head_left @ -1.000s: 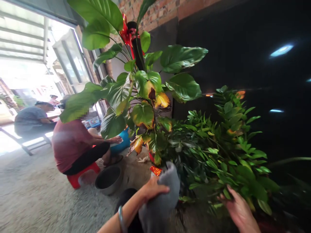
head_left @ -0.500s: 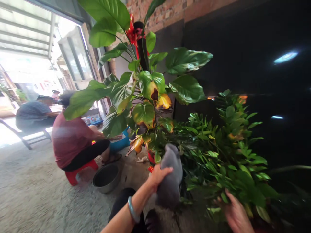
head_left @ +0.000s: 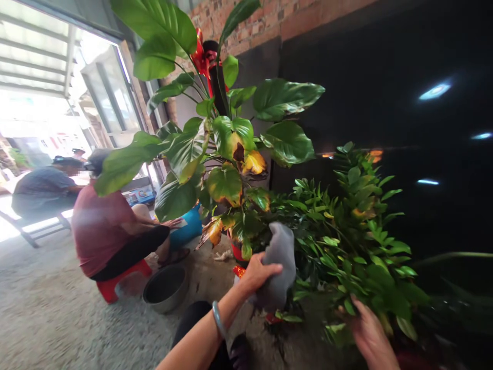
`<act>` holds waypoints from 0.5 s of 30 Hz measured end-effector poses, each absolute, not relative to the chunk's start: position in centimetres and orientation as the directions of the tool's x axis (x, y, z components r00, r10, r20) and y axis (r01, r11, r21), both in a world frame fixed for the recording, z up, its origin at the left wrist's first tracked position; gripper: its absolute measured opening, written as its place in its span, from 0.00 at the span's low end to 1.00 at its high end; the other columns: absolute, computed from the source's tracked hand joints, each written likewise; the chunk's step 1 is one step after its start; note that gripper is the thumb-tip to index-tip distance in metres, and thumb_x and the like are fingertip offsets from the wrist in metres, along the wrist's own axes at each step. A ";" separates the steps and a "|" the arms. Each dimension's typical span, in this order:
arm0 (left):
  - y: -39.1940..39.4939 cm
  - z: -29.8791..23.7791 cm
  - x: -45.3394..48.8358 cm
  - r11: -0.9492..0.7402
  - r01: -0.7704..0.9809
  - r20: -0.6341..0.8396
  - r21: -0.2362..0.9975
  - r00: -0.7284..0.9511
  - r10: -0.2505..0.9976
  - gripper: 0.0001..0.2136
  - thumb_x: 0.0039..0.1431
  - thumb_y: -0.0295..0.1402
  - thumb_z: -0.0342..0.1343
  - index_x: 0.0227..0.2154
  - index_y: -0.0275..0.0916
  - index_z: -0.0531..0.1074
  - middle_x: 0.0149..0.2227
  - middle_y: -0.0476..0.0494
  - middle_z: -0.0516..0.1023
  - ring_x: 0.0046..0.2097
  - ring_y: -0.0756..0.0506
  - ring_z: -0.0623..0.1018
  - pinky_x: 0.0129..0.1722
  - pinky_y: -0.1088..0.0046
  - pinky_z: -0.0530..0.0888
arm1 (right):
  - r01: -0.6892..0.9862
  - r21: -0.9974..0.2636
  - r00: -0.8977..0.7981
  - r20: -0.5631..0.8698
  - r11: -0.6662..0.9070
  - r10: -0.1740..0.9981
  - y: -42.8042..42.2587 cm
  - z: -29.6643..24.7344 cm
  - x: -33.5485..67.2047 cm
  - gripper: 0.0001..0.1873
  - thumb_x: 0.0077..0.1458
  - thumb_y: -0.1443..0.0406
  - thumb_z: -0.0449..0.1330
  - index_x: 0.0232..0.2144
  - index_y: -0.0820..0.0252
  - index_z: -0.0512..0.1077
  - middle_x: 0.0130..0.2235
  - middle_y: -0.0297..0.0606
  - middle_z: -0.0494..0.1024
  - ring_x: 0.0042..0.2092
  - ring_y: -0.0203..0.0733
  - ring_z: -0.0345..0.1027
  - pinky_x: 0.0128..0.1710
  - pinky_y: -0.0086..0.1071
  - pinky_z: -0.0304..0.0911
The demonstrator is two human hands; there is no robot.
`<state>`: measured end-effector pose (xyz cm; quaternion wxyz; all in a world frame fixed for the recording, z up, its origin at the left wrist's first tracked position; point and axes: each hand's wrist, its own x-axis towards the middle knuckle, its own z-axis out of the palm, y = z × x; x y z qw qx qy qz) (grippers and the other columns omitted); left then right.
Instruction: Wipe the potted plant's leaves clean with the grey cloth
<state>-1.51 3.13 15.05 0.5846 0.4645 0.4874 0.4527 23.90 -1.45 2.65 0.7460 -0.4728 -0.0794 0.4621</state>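
Observation:
My left hand [head_left: 259,275], with a pale bangle on the wrist, grips a grey cloth [head_left: 280,270] that hangs over the near side of a leafy green plant [head_left: 346,246]. Low on that plant's right side, my right hand [head_left: 364,324] pinches a leaf [head_left: 349,307] between thumb and fingers; some of the fingers are hidden by foliage. Behind the cloth stands a tall potted plant [head_left: 227,185] with broad leaves, several of them yellowed and browned. A red ribbon [head_left: 199,54] is tied at the top of its dark pole.
A grey basin [head_left: 165,289] sits on the concrete floor to my left. Beyond it, a person in a red shirt [head_left: 103,221] sits on a red stool [head_left: 110,288] beside a blue container [head_left: 187,226]. Farther back, another person [head_left: 46,185] bends forward. A dark glossy wall [head_left: 370,92] stands behind the plants.
The cloth in my left hand has shifted slightly right and changed shape, uncovering something red beneath it. My right hand stays at the same leaf. The whole view has turned slightly right.

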 end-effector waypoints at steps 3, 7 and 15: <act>1.4 15.1 -1.7 0.208 0.008 -0.195 0.978 0.388 0.901 0.16 0.25 0.37 0.71 0.21 0.36 0.75 0.19 0.54 0.72 0.23 0.50 0.69 0.25 0.75 0.67 | -0.630 -0.767 0.545 -0.329 0.118 0.771 -1.8 2.7 24.2 0.14 0.25 0.67 0.69 0.23 0.55 0.73 0.23 0.25 0.77 0.22 0.37 0.68 0.19 0.32 0.69; 2.8 19.8 -1.2 0.057 -0.177 0.007 0.983 0.341 0.940 0.18 0.27 0.38 0.70 0.25 0.35 0.75 0.23 0.52 0.75 0.24 0.50 0.71 0.26 0.74 0.68 | -0.645 -0.756 0.529 -0.336 0.112 0.779 -2.0 3.1 24.0 0.14 0.26 0.66 0.70 0.22 0.54 0.73 0.23 0.24 0.77 0.22 0.37 0.68 0.19 0.32 0.68; 4.3 16.3 2.4 0.151 0.055 -0.158 0.987 0.152 0.976 0.09 0.34 0.34 0.67 0.21 0.39 0.75 0.21 0.50 0.75 0.28 0.45 0.73 0.29 0.71 0.69 | -0.671 -0.735 0.521 -0.370 0.101 0.770 -2.0 3.7 23.4 0.17 0.23 0.66 0.70 0.22 0.56 0.72 0.20 0.25 0.75 0.20 0.38 0.67 0.18 0.34 0.67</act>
